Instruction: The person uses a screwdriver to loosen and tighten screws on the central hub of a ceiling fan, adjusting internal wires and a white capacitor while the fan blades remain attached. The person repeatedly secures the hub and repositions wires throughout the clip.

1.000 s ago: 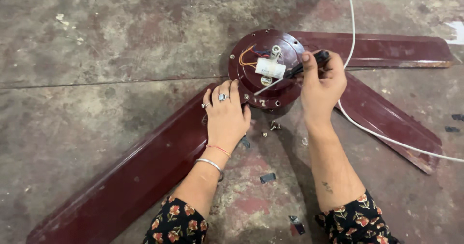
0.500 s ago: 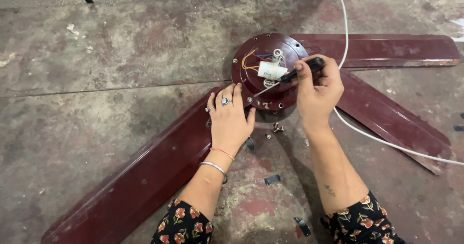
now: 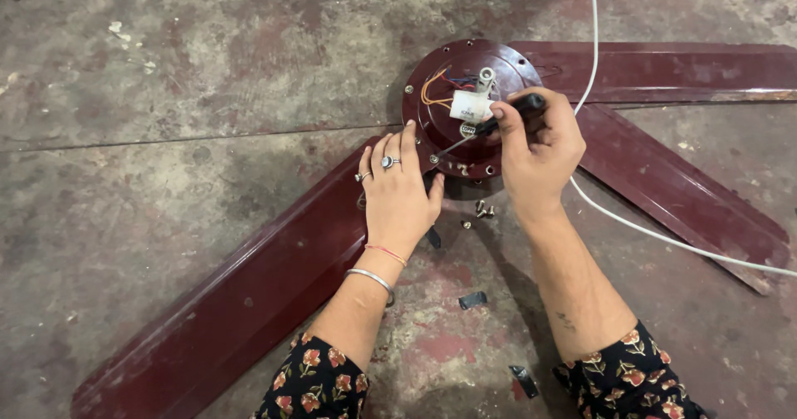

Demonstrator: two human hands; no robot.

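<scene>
A dark red ceiling fan lies on the concrete floor, its round motor housing (image 3: pixel 452 116) facing up with coloured wires and a white capacitor (image 3: pixel 471 104) on top. My left hand (image 3: pixel 400 191) rests flat on the root of the near-left blade (image 3: pixel 249 290), fingertips touching the housing rim. My right hand (image 3: pixel 535 149) grips a black-handled screwdriver (image 3: pixel 498 122) whose tip points down at the housing's lower rim.
Two more blades reach to the right (image 3: pixel 672 70) and lower right (image 3: pixel 681 195). A white cable (image 3: pixel 656 232) crosses the right side. Loose screws (image 3: pixel 481 211) lie just below the housing, and small black scraps (image 3: pixel 471 300) lie on the floor between my forearms.
The view has shifted so the fan sits slightly higher and to the right. Both hands keep their hold, with the screwdriver still at the housing rim.
</scene>
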